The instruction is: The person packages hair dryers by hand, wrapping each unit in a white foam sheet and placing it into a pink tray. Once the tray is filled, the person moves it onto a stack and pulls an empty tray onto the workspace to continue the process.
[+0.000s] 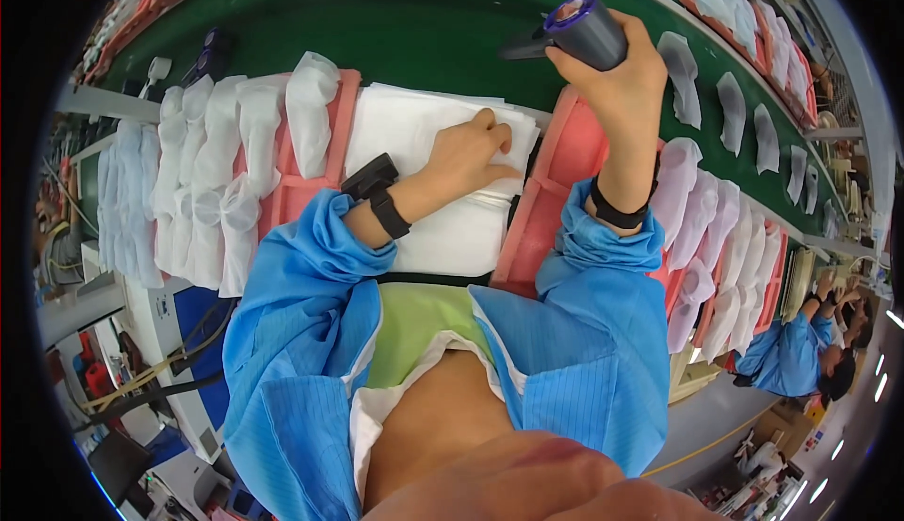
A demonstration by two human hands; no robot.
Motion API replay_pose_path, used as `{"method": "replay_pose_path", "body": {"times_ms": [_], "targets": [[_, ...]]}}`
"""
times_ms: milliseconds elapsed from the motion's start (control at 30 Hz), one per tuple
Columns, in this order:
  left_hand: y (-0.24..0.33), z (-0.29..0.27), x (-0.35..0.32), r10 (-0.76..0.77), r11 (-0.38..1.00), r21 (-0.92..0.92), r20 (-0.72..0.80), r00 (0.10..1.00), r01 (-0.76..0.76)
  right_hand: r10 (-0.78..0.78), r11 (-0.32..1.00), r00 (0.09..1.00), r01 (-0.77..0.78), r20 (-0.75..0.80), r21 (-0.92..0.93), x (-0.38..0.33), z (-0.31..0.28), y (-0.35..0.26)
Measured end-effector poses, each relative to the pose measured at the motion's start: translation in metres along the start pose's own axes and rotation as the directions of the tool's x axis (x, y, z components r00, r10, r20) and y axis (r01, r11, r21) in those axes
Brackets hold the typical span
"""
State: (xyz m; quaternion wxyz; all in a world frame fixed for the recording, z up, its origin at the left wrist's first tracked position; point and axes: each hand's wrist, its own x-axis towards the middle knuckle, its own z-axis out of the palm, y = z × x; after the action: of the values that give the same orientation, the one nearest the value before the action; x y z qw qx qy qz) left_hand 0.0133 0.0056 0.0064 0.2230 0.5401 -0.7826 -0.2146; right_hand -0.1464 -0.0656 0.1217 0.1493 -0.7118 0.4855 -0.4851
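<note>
My right hand [626,64] is raised over the green belt and wraps round the barrel of a dark grey hair dryer [595,39]. A purple ring rims its upturned end, and its handle points left. Lower and to the left, my left hand [474,156] lies on a stack of thin white sheets or bags [395,126]. Its fingers are slightly bent and spread from the thumb, with nothing seen in them. A black strap with a small box sits on the left wrist; another black band circles the right wrist.
Pink trays [325,159] hold several white-wrapped items on the left; more wrapped items [692,187] fill trays on the right. Wrapped pieces [680,79] line the green belt [395,27] at right. Dark dryers [212,50] lie at far left. A blue-sleeved person [791,356] works at right.
</note>
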Motion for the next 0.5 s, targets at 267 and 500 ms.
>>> {"method": "replay_pose_path", "body": {"times_ms": [267,500], "targets": [[-0.028,-0.001,0.01,-0.01,0.955,-0.297,0.021,1.0,0.016,0.101,0.989,0.974,-0.12,0.204,0.085,0.007,-0.051,0.001],[-0.03,-0.057,0.015,-0.099,0.522,-0.849,0.037,0.994,0.084,0.134,0.927,0.926,-0.243,0.354,0.285,0.002,-0.07,0.003]]}}
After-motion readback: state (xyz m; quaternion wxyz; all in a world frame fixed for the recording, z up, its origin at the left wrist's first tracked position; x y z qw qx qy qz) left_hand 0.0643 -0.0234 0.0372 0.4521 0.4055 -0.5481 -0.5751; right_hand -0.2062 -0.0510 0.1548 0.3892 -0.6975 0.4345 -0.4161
